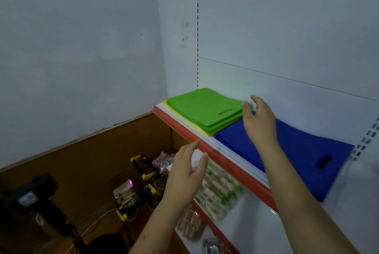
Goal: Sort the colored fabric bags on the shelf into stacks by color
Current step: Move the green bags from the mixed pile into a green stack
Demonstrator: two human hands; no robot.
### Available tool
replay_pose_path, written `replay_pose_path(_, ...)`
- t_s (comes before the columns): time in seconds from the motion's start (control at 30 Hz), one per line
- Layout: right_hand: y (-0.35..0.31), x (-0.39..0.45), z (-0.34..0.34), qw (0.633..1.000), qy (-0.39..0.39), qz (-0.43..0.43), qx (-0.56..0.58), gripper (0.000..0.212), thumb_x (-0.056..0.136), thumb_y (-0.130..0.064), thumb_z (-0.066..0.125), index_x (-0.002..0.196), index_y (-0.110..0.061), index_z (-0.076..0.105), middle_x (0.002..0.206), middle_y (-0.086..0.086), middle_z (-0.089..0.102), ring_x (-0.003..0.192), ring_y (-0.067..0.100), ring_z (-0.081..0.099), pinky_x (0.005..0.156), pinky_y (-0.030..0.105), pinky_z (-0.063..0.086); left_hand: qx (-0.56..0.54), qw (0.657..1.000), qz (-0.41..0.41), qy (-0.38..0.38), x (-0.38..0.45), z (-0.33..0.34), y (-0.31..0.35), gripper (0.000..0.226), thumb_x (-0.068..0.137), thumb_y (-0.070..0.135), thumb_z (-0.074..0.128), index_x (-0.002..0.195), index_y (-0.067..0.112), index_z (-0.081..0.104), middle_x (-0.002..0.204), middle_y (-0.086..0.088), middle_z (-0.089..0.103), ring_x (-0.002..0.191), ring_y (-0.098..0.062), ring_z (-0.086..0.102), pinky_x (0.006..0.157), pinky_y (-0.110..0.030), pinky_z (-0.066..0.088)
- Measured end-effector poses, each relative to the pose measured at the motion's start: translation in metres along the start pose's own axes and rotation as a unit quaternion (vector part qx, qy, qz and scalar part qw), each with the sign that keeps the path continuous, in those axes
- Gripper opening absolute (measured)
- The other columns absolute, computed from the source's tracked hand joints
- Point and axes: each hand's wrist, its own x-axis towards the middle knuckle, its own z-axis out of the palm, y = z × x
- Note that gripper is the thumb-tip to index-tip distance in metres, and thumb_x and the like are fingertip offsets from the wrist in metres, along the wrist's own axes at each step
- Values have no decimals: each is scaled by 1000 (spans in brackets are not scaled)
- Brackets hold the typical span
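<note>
At frame centre, a flat stack of felt-like green bags (203, 110) with slot handles lies on the white shelf (225, 151), over a yellow bag (165, 103) showing only a thin edge. Just right of it lie matte blue bags (297, 151), rectangular and smooth. The right hand (259, 120) hovers over both stacks, fingers loosely spread, holding nothing. The left hand (187, 173) hangs before the shelf's glossy red edge (178, 124), fingers relaxed and empty.
</note>
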Motion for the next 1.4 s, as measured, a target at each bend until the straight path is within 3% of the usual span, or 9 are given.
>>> replay_pose_path(0.23,15,97,92,997,-14,38,-62,54,101,-35,47,147,-6,40,150,15,43,138,27,38,112,36,31,57,998,-17,-10,127,-36,-66,62,95,61,37,147,29,41,140,15,45,130,-3,42,108,-31,41)
replay_pose_path(0.43,43,133,129,970,-35,90,-222,64,97,-41,51,147,-3,37,146,20,43,134,35,41,106,45,40,92,995,-22,23,219,-38,-120,47,99,43,50,140,19,53,139,3,51,128,-12,46,109,-28,34)
replay_pose_path(0.53,58,143,132,938,-61,144,-310,78,97,-53,46,154,-7,21,160,18,21,144,36,25,113,47,29,137,990,12,36,271,-29,-138,49,96,43,56,136,15,56,139,-4,52,127,-21,48,108,-41,39)
replay_pose_path(0.63,76,148,135,911,-67,180,-366,85,96,-59,43,156,-9,12,163,15,14,147,35,17,119,48,18,207,978,31,11,316,-20,-162,59,93,48,56,141,14,51,153,-9,40,144,-26,30,115,-49,25)
replay_pose_path(0.77,95,135,150,900,-66,212,-374,79,99,-59,34,157,-10,13,164,11,15,150,26,14,122,46,8,264,963,21,-57,339,-9,-194,78,87,63,33,149,17,42,159,-4,32,149,-20,21,121,-46,16)
replay_pose_path(1.13,78,133,169,872,-54,149,-462,43,105,-37,35,145,-26,46,155,1,40,145,28,27,120,43,13,251,959,126,-46,342,-7,-200,45,92,44,39,113,26,74,140,-5,58,147,-29,27,120,-57,-2)
replay_pose_path(1.23,53,125,161,923,18,168,-345,39,106,-34,38,137,-20,56,148,10,44,141,31,31,117,36,19,140,979,134,-55,343,-18,-193,40,97,41,41,123,27,69,149,-11,48,147,-30,28,122,-56,6)
replay_pose_path(1.33,13,98,148,965,133,191,-124,27,105,-28,45,121,-21,65,100,-6,62,97,18,61,77,5,40,-126,980,95,-124,340,-38,-163,32,103,33,48,134,38,55,156,-2,36,145,-19,32,106,-19,37)
replay_pose_path(1.4,0,78,135,964,175,192,-51,24,103,-32,47,117,-28,67,87,-4,69,79,9,64,73,10,48,-261,949,64,-163,336,-48,-142,35,101,25,54,128,46,56,151,7,44,140,-9,39,102,-12,37)
